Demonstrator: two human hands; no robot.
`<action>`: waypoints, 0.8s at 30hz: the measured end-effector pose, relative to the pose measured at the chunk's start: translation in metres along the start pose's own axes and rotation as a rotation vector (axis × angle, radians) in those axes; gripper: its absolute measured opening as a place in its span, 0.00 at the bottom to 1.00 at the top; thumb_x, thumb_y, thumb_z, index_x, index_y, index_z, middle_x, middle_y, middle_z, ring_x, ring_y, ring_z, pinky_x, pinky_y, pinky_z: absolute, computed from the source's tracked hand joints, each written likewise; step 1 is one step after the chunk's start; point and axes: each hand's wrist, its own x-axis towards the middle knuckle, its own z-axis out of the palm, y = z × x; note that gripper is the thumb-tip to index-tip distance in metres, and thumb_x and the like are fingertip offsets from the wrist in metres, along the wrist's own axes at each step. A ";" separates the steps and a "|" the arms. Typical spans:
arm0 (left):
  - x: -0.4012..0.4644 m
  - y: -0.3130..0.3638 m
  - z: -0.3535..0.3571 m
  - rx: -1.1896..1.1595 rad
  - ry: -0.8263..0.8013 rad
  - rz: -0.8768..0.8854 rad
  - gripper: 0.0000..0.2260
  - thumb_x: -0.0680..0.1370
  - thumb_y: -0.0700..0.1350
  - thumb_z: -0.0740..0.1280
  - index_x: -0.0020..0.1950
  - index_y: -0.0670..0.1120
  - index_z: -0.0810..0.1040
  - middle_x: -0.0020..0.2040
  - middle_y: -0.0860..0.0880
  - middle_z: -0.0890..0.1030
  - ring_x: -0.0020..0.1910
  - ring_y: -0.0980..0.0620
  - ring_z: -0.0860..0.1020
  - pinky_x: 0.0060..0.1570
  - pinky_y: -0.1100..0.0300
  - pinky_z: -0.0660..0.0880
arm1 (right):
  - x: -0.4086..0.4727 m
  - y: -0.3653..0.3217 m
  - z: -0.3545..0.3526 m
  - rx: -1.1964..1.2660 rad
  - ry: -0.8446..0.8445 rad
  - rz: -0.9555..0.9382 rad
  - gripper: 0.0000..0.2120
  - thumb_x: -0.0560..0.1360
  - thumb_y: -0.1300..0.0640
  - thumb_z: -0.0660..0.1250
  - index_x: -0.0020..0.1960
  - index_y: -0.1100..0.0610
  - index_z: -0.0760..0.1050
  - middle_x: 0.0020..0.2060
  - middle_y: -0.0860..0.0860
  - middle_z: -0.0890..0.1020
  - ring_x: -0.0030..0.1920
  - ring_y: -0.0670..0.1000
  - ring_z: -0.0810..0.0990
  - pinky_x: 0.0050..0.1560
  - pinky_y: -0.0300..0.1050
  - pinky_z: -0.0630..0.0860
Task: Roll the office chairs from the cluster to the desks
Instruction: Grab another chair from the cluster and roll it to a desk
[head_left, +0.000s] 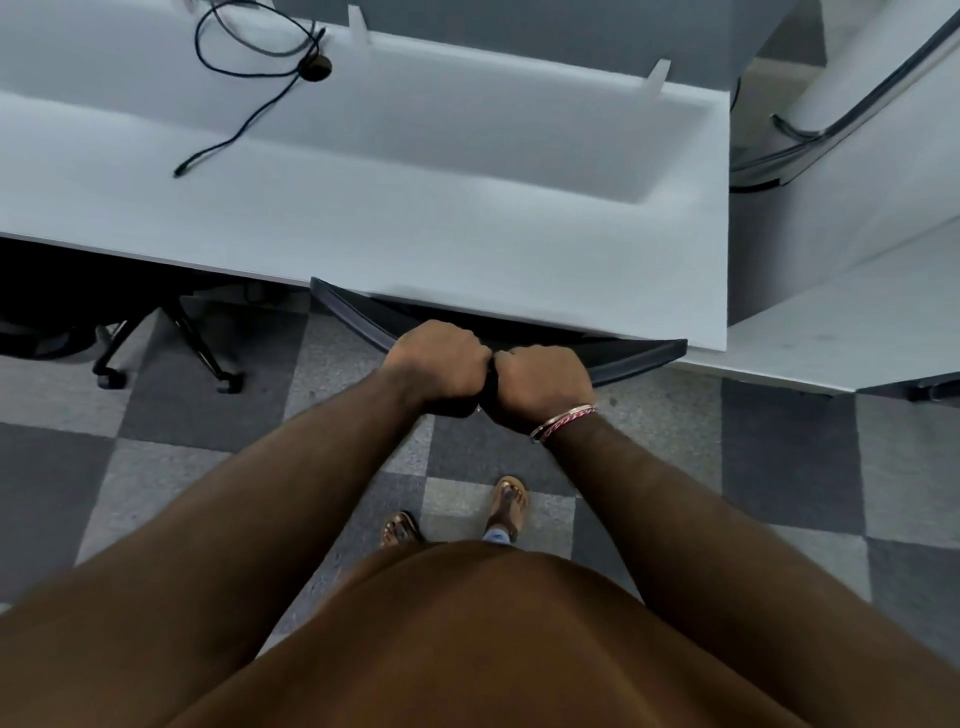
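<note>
Black mesh or fabric, too blurred to tell which, covers the backrest of the office chair (639, 358), whose top edge shows as a dark curved band just under the front lip of the white desk (467, 218); the seat and base are hidden beneath the desktop, so the chair appears to be pushed most of the way in. The left hand (439, 361) and the right hand (545, 379) sit knuckle to knuckle at the middle of that top edge, fingers of both curled tight around the rim of the backrest. A chair of this kind should roll easily on its castors over the low checked carpet (779, 441), though carpet tiles add drag and the swivel can let it veer, so a grip at the centre of the back, as here, likely keeps it tracking straight; the frame ought to be stiff, the back panel a little springy. No container is in view; the desktop carries only a loose black cable (244, 119) trailing from a round grommet (314, 66). To the left, another chair's base (171, 338) with its castors stands partly under the same desk. Sandalled feet (506, 506) stand just behind the chair.
</note>
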 end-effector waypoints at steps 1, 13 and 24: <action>-0.001 0.001 -0.001 -0.007 -0.001 -0.009 0.09 0.75 0.51 0.62 0.43 0.51 0.80 0.42 0.51 0.84 0.41 0.46 0.83 0.39 0.52 0.79 | -0.001 0.000 0.000 0.001 -0.004 -0.006 0.16 0.73 0.42 0.63 0.37 0.54 0.76 0.34 0.51 0.82 0.34 0.57 0.81 0.31 0.44 0.61; -0.012 0.008 -0.005 -0.050 0.041 -0.094 0.08 0.77 0.52 0.65 0.51 0.51 0.81 0.49 0.51 0.84 0.49 0.46 0.84 0.42 0.53 0.76 | -0.005 -0.007 -0.007 0.017 -0.035 0.065 0.10 0.72 0.45 0.64 0.45 0.51 0.76 0.41 0.49 0.82 0.41 0.56 0.81 0.35 0.46 0.65; -0.046 0.048 -0.061 -0.052 0.118 0.009 0.17 0.76 0.56 0.67 0.63 0.52 0.80 0.58 0.50 0.83 0.56 0.46 0.82 0.52 0.51 0.79 | -0.067 -0.020 -0.054 0.071 0.137 0.348 0.12 0.71 0.49 0.67 0.48 0.57 0.78 0.43 0.53 0.83 0.43 0.59 0.82 0.40 0.50 0.75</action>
